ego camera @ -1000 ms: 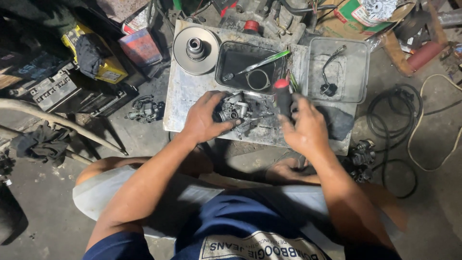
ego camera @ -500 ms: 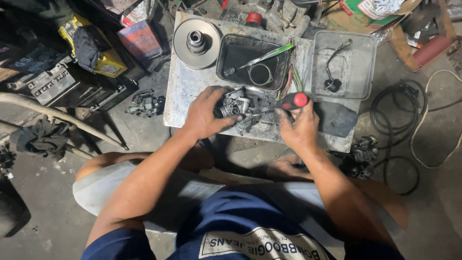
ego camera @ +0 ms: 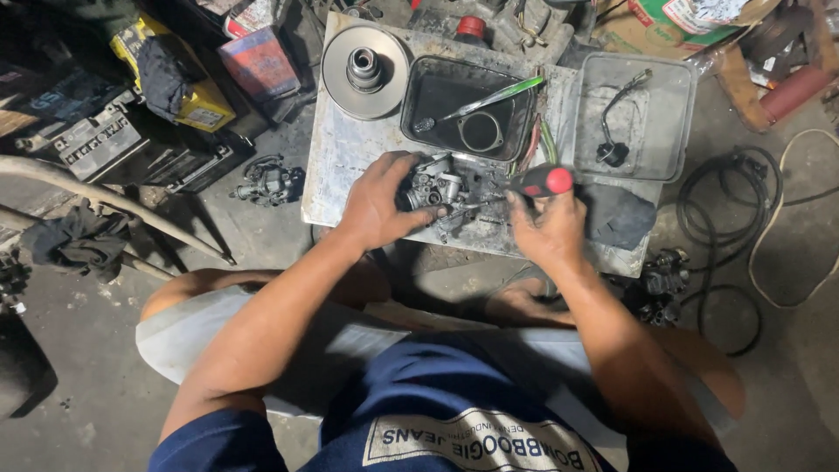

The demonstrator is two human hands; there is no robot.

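Note:
A small metal carburettor [ego camera: 446, 188] rests on a low grey work slab [ego camera: 350, 166]. My left hand [ego camera: 380, 203] grips it from the left side and steadies it. My right hand [ego camera: 546, 223] holds a screwdriver with a red and black handle [ego camera: 542, 182]. Its shaft lies nearly level and points left into the carburettor. Both forearms reach forward from my squatting legs.
A black tray [ego camera: 424, 96] on the slab holds a green-handled tool [ego camera: 494, 94] and a ring. A round pulley [ego camera: 364, 61] lies to its left, a clear plastic tub [ego camera: 673, 131] to its right. Another carburettor [ego camera: 266, 182], batteries, rags and coiled cable [ego camera: 725, 201] lie on the floor.
The screwdriver has swung from upright in my right hand to lying level, with its tip against the carburettor. My left hand has kept its hold.

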